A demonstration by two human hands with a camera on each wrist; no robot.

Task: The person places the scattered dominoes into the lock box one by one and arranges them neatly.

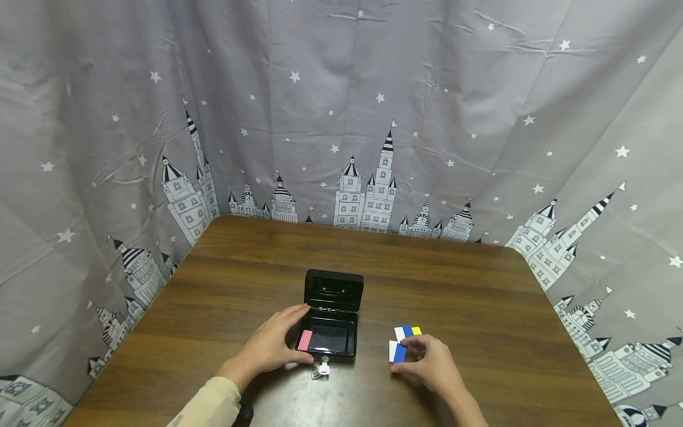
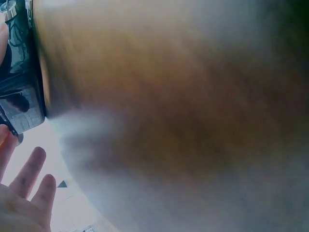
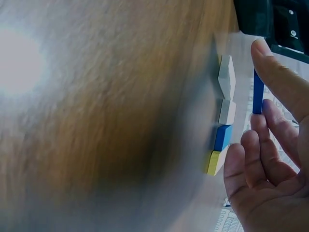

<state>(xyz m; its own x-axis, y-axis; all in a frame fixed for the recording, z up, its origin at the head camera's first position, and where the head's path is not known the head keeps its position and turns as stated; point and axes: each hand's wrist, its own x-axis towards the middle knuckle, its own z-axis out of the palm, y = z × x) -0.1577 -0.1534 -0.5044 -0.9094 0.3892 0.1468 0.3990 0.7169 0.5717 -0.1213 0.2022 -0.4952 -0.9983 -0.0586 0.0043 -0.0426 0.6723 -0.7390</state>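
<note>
A black cash box (image 1: 329, 354) stands on the table with its lid (image 1: 334, 284) raised. My left hand (image 1: 272, 343) spans its left side, thumb at the front corner and index finger near the hinge; the other fingers spread apart in the left wrist view. Inside, at the front left, lies a pink block (image 1: 305, 340). To the right of the box, my right hand (image 1: 433, 363) pinches a blue block (image 3: 258, 92) between thumb and fingers, raised off the tabletop. Beside it are a white block (image 3: 226, 77), another white block (image 3: 227, 112), a second blue block (image 3: 222, 137) and a yellow block (image 3: 217, 161).
Keys (image 1: 320, 371) hang at the box's front lock. The brown wooden table (image 1: 459, 284) reaches back to a grey curtain (image 1: 299, 148) printed with castles and stars. A dark object (image 1: 243, 414) shows beside the left sleeve (image 1: 213, 403).
</note>
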